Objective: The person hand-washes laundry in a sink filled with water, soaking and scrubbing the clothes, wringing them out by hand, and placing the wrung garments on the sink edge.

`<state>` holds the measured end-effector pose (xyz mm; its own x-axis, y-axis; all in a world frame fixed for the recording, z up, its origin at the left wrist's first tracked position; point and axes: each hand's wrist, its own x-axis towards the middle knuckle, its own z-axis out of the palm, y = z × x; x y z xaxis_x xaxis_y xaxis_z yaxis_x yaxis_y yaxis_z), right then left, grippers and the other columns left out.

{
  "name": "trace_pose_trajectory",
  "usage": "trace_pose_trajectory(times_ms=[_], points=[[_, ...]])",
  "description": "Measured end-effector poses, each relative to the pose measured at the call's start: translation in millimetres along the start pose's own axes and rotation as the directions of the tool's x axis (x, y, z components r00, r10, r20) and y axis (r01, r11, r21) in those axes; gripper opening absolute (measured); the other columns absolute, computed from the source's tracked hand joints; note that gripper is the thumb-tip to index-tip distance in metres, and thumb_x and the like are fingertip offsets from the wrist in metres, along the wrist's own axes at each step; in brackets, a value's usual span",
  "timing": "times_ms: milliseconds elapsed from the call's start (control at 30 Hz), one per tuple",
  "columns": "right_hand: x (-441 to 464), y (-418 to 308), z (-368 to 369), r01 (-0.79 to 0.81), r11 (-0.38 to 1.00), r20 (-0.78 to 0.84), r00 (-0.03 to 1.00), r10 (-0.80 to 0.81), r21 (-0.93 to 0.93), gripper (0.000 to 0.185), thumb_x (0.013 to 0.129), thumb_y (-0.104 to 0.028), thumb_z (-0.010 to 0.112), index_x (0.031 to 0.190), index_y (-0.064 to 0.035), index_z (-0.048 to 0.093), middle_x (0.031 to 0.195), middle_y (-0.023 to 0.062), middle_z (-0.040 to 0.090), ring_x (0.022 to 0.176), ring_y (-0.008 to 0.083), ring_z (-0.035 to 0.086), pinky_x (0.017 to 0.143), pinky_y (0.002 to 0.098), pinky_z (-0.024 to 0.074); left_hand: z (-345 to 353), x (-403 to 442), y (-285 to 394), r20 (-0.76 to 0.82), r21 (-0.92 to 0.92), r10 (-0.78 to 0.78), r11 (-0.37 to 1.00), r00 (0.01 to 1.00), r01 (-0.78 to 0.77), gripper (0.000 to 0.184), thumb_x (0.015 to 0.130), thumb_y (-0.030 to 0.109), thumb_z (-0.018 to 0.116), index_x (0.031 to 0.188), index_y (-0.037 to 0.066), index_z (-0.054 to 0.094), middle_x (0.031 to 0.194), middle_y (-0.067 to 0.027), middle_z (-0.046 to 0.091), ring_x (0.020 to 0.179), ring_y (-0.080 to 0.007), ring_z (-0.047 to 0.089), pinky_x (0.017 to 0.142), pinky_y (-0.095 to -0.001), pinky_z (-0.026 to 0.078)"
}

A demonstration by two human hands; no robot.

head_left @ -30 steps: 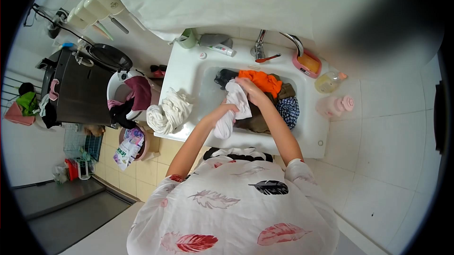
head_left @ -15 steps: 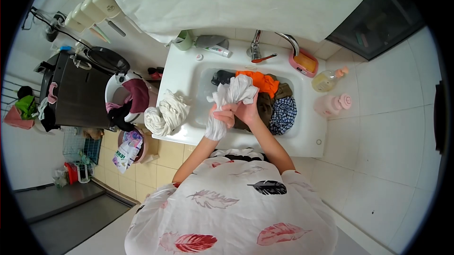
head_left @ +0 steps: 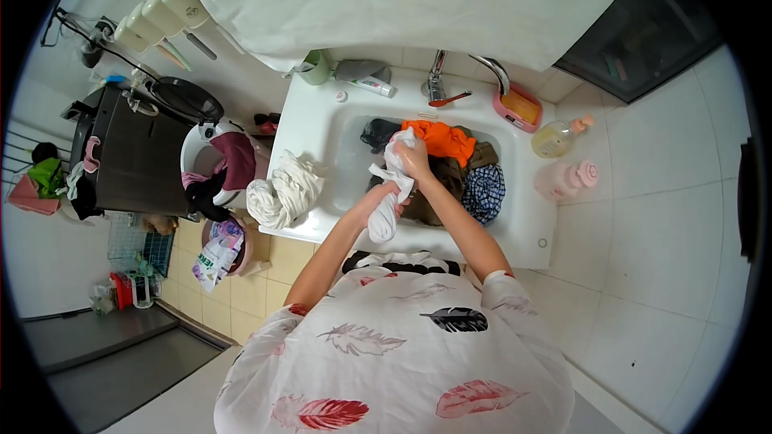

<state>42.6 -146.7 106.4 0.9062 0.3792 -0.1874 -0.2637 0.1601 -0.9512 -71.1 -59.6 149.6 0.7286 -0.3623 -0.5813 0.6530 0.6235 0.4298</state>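
A white cloth (head_left: 383,225), twisted into a narrow roll, is held over the sink (head_left: 342,140) by both hands. My left hand (head_left: 375,202) is closed around its lower part, and a loose end hangs below the fist. My right hand (head_left: 415,162) grips the upper part, farther from my body. Beneath them, in the water, lie an orange garment (head_left: 441,140), a brown garment (head_left: 450,185), a blue-and-white checked cloth (head_left: 483,193) and a dark cloth (head_left: 378,135). What kind of garment the white cloth is, I cannot tell.
A heap of white cloth (head_left: 288,190) rests on the sink's left ledge. Behind the basin stand a faucet (head_left: 435,84), a toothpaste tube (head_left: 373,86) and a pink soap dish (head_left: 519,108). Two pump bottles, one yellowish (head_left: 555,138) and one pink (head_left: 565,180), are at the right.
The bunched white cloth has been drawn out into a tight twist. My right hand has moved up and away, and my left hand now grips lower with the cloth's end hanging down.
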Motion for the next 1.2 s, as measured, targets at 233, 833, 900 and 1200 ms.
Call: trace_pose_trajectory(times_ms=[233,833,900,1200], points=[[-2,4,15,0.19,0.542,0.049,0.963,-0.264,-0.819,0.025,0.067,-0.015,0.056,0.088,-0.0002,0.055,0.087,0.0214,0.052,0.076,0.0371,0.055,0.068,0.0423,0.0448,-23,39,-12,-0.354,0.618,0.286,0.786,0.891,-0.007,0.033,0.069,0.016,0.053,0.093,-0.006,0.047,0.084,-0.0165,0.054,0.066,-0.0258,0.058,0.056,-0.0341,0.047],[-15,-28,-15,-0.387,0.712,0.482,0.873,0.077,0.586,0.07,0.075,-0.064,0.04,0.122,-0.0121,0.037,0.119,0.0037,0.045,0.112,0.0193,0.042,0.096,0.0376,0.0309,-30,-21,23,0.589,-0.538,0.027,0.759,0.807,0.367,0.048,0.077,0.019,0.05,0.116,-0.004,0.034,0.073,-0.0054,0.04,0.052,-0.0076,0.041,0.041,-0.0179,0.038],[-28,-39,-11,-0.282,0.592,0.403,0.912,-0.078,0.755,0.076,0.074,-0.063,0.041,0.131,-0.0153,0.025,0.125,0.007,0.039,0.116,0.0252,0.038,0.097,0.0415,0.0292,-22,-18,17,0.674,-0.597,0.127,0.674,0.728,0.435,0.057,0.08,0.019,0.048,0.124,-0.007,0.024,0.075,-0.0063,0.038,0.051,-0.0078,0.04,0.039,-0.0178,0.038],[-25,-75,9,-0.104,0.97,0.42,0.908,0.003,0.218,0.057,0.071,-0.004,0.046,0.126,-0.0064,0.034,0.113,0.0106,0.051,0.092,0.015,0.053,0.078,0.0246,0.0438,-2,-12,-1,0.815,-0.55,0.164,0.518,0.555,0.655,0.06,0.082,0.022,0.045,0.129,-0.004,0.018,0.074,-0.0075,0.038,0.048,-0.011,0.04,0.038,-0.02,0.038]])
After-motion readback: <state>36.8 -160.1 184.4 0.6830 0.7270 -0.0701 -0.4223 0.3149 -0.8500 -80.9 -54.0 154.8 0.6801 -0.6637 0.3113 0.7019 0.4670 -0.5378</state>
